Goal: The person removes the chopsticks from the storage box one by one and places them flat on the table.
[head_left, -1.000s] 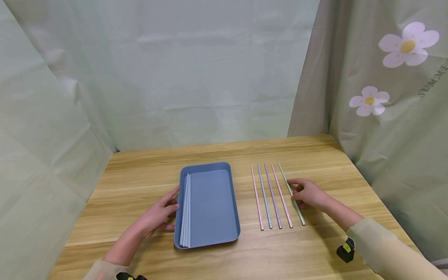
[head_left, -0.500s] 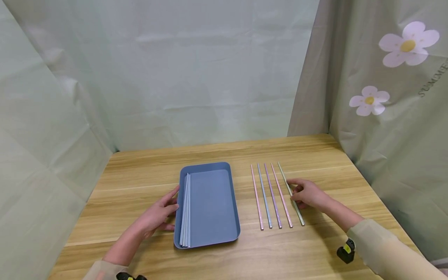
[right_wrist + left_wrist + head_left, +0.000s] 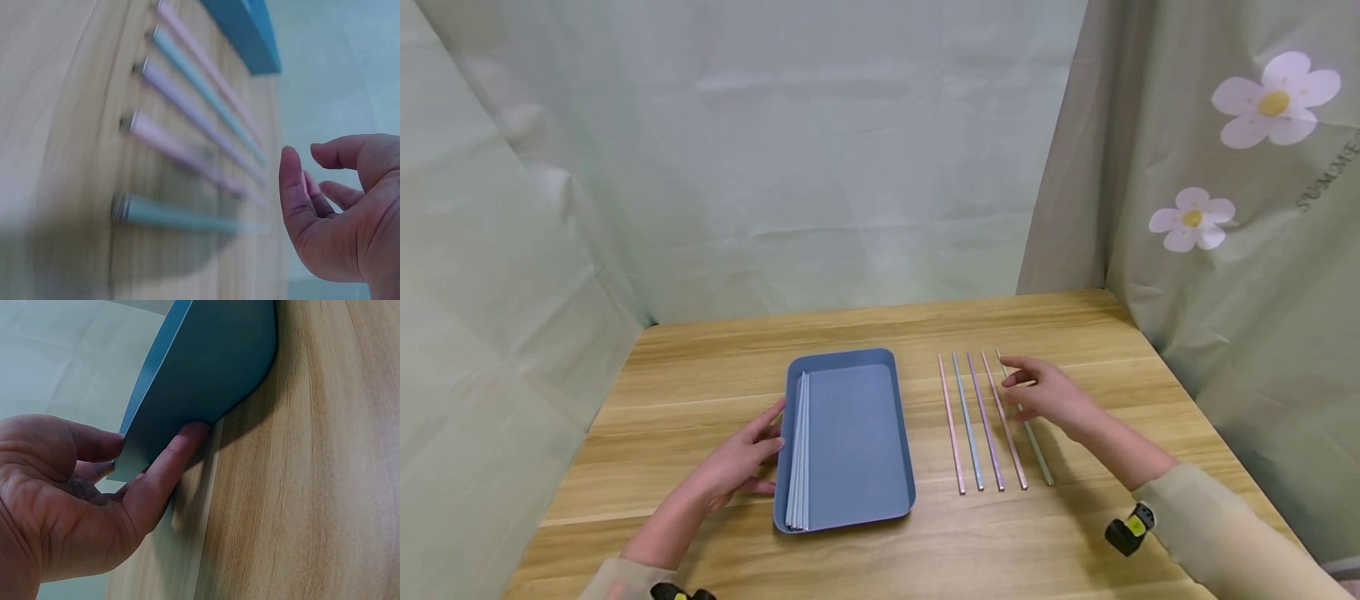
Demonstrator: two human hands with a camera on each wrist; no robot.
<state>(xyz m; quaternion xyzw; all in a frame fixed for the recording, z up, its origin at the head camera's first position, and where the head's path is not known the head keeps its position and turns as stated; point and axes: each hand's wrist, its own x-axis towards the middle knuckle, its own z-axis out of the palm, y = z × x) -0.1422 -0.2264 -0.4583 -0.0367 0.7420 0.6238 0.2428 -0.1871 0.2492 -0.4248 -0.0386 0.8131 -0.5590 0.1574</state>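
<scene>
My left hand (image 3: pixel 736 465) touches the left side of a blue tray (image 3: pixel 859 442), its fingers fairly straight. In the left wrist view, fingertips (image 3: pixel 195 428) meet the tray's outer wall and rim. Several pale silvery-blue chopsticks (image 3: pixel 798 467) lie along the tray's left wall. My right hand (image 3: pixel 1051 398) hovers above a green chopstick (image 3: pixel 1039 455), fingers loosely bent and holding nothing; it hides part of that chopstick. To its left lie a pink chopstick (image 3: pixel 1009 435), a purple one (image 3: pixel 986 423), a blue one (image 3: pixel 967 421) and another pink chopstick (image 3: pixel 951 425), spaced apart, roughly side by side.
Everything stands on a wooden table (image 3: pixel 700 383). Pale cloth (image 3: pixel 865 167) hangs behind and to the left; a flowered curtain (image 3: pixel 1210 333) borders the right side.
My right hand has let go of the green chopstick and risen off it, shifting up and left. That chopstick's near end moved slightly left earlier. My left hand and the tray have not moved.
</scene>
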